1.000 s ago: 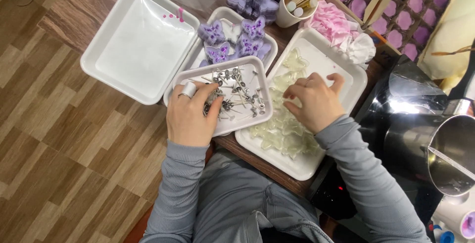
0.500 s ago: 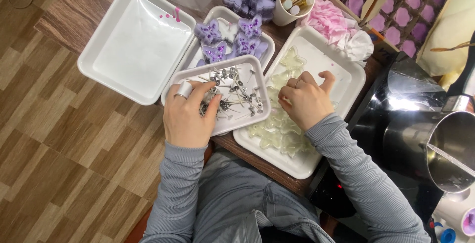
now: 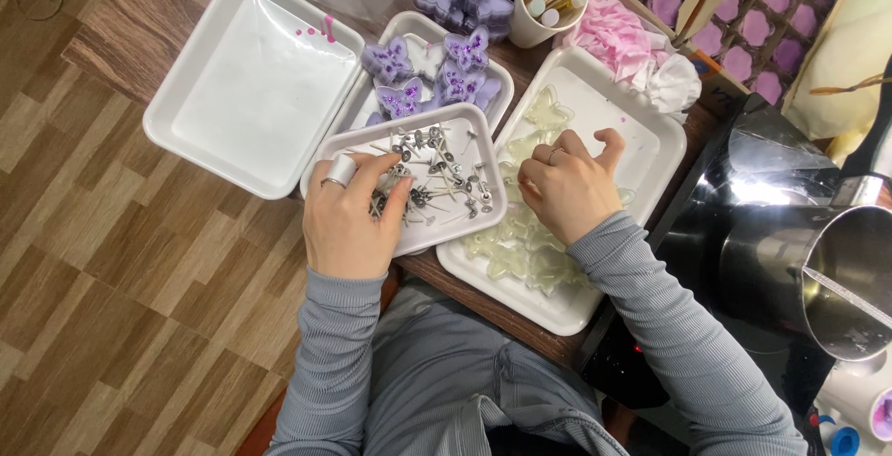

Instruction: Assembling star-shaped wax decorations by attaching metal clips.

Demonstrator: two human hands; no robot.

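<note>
My left hand (image 3: 351,219) reaches into a small white tray (image 3: 483,131) full of several metal-based candle wicks (image 3: 437,173), its fingertips pinching among them; what it grips is hidden. My right hand (image 3: 569,187) rests, fingers curled, on pale yellowish butterfly-shaped wax pieces (image 3: 520,252) lying in a larger white tray (image 3: 641,122); its fingertips are hidden. Both arms wear grey ribbed sleeves.
An empty white tray (image 3: 251,84) with pink specks sits at left. Purple glittered butterfly candles (image 3: 437,75) fill a tray behind. A cup of sticks (image 3: 548,1), pink cloth (image 3: 618,43), a purple mould tray (image 3: 743,19) and a metal pot (image 3: 836,280) on a black stove stand at right.
The view shifted slightly. My left hand stays among the wicks; my right hand moved a little up over the wax butterflies.
</note>
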